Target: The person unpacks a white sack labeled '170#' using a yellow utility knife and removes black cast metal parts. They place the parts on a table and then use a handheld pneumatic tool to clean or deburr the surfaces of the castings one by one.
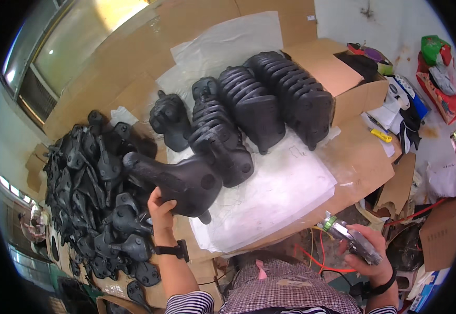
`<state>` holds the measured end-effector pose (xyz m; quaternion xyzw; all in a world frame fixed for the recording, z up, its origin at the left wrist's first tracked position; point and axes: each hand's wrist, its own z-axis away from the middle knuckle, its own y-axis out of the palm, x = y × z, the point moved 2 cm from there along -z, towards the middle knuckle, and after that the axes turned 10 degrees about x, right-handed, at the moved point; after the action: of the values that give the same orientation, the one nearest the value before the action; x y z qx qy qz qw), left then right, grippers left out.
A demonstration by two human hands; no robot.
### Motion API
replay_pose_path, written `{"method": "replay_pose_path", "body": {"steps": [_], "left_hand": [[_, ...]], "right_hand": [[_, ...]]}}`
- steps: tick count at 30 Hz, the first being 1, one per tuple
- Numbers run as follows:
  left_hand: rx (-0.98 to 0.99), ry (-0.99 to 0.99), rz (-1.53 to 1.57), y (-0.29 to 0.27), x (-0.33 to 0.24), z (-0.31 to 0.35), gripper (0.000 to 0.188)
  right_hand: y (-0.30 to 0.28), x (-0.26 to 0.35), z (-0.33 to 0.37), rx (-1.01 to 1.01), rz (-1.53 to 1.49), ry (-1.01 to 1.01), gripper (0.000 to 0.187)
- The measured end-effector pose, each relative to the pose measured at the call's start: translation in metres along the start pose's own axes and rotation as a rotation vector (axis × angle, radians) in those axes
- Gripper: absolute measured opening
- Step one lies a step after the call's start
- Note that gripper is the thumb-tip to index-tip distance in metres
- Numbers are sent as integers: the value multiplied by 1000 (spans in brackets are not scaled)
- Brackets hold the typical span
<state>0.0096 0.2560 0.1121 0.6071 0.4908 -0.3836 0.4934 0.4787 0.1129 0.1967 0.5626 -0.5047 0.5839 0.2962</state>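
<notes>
Left hand (162,210) on black part (189,184) — metal tool (352,239) in right hand (377,243)

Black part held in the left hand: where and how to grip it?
Probably the narrow arm of the black part, from the upper left: it tapers and juts out that way, while the left hand shows at the lower edge.

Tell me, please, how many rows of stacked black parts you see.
4, left to right: short row, second row, third row, and fourth row beside the cardboard box; none appears hidden.
</notes>
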Motion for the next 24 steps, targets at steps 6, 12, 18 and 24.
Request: {"method": "replay_pose_path", "body": {"steps": [6, 12, 18, 24], "left_hand": [[28, -244, 76, -11, 109, -33, 50], [108, -373, -303, 37, 160, -88, 31], [362, -384, -534, 56, 138, -76, 33], [457, -323, -423, 63, 103, -42, 36]], "right_hand": [[8, -43, 21, 101, 5, 250, 53], [6, -35, 49, -7, -24, 307, 54], [30, -37, 35, 39, 64, 268, 57], [61, -31, -20, 210, 77, 158, 59]]}}
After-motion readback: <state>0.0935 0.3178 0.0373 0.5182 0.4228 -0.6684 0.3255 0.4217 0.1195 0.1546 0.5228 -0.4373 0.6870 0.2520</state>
